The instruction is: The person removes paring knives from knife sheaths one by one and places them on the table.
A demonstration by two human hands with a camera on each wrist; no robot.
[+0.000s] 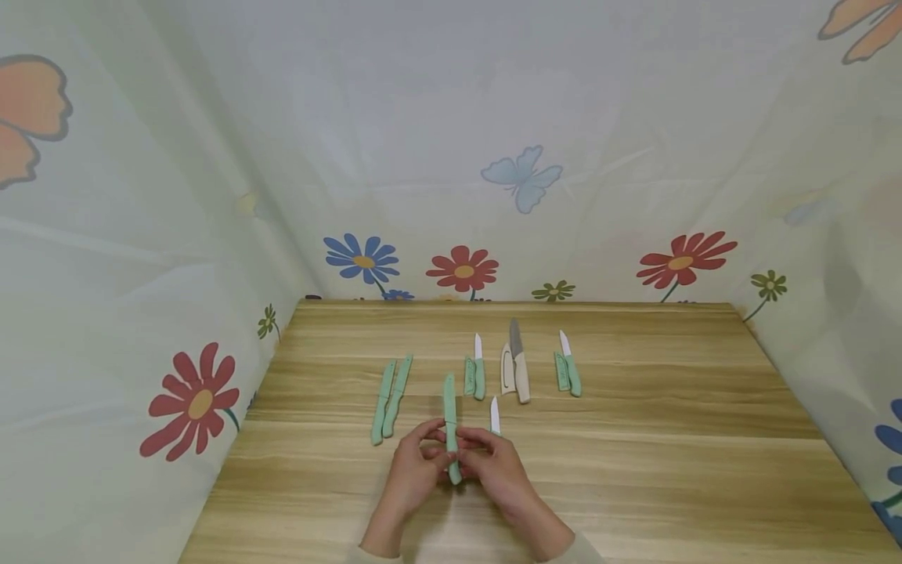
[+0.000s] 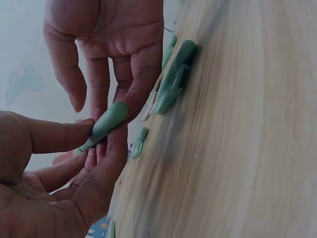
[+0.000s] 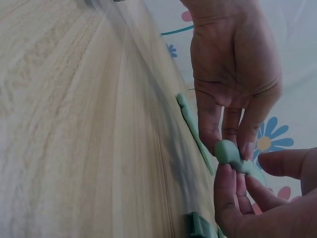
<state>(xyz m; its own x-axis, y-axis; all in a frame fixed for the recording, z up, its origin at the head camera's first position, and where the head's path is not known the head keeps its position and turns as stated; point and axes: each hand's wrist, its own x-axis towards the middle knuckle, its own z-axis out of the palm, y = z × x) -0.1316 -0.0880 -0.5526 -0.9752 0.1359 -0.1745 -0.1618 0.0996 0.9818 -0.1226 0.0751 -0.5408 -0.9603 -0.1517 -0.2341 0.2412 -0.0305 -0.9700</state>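
One smooth, slender green knife (image 1: 451, 431)

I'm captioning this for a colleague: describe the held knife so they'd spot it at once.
Over the near half of the wood-grain table, find the left hand and right hand. Between them is the sheathed green knife. Unlike the two green knives lying sheathed to its left, it is held off the table.

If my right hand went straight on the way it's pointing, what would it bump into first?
Probably the green knife between your hands, which your right hand seems to touch. Just past it comes your left hand, though the exact depth is unclear.
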